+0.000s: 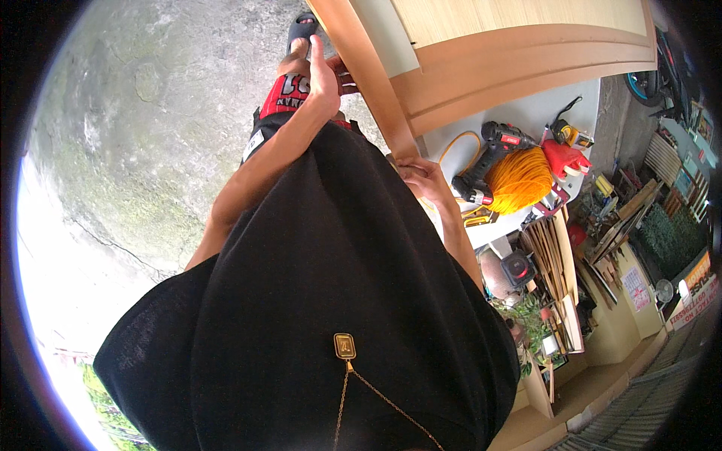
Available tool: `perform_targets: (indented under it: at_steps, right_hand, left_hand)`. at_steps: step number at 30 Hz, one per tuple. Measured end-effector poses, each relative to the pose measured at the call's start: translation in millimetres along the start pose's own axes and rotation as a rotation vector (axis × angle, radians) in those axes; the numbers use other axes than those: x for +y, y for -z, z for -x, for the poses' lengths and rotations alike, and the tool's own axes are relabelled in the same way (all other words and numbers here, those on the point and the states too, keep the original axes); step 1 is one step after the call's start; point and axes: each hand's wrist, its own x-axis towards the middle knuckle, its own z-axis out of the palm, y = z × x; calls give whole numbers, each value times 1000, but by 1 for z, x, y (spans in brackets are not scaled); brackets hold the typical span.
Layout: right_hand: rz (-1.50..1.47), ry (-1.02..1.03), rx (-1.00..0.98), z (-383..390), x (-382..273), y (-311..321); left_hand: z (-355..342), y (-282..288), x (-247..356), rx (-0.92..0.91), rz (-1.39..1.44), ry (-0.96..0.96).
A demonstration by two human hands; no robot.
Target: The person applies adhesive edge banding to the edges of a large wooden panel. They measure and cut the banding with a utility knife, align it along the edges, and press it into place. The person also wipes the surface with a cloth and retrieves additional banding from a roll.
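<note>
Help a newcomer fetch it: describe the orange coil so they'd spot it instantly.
Start from the big brown-edged panel; below it in the picture lies a pale tabletop. Beside the black-and-red drill there sits the orange coil, the only fat, round bundle of wound line.

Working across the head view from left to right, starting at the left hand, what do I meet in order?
Left hand → right hand → orange cord coil → yellow-and-black tape measure → blue-rimmed wheel.
</note>
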Motion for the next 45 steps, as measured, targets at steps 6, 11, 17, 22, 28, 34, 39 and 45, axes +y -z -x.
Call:
perform_targets:
  at_steps: [6,11,17,22,28,34,39,45]
  right_hand:
    - [-20,-48,-3,-2,-2,2]
    - [53,-8,-8,-4,2,4]
    - [-28,-55,8,-5,4,2]
    - [3,-82,-8,-7,5,6]
    - [11,-85,-17,-9,7,7]
    - [186,-27,2,-23,13,11]
    - [324,22,111,-40,27,12]
    - [356,-10,310,-53,42,4]
  left_hand:
    - [-2,2,1,4,-12,28]
    - [-3,1,1,-1,-15,39]
    - [-3,2,-1,12,-22,31]
    - [-5,3,-1,11,-15,39]
    - [-6,5,-4,19,18,38]
    - [-8,11,-3,-45,33,73]
    - [-12,27,6,272,-1050,-1130]
    - [35,0,20,-246,-1658,-1330]
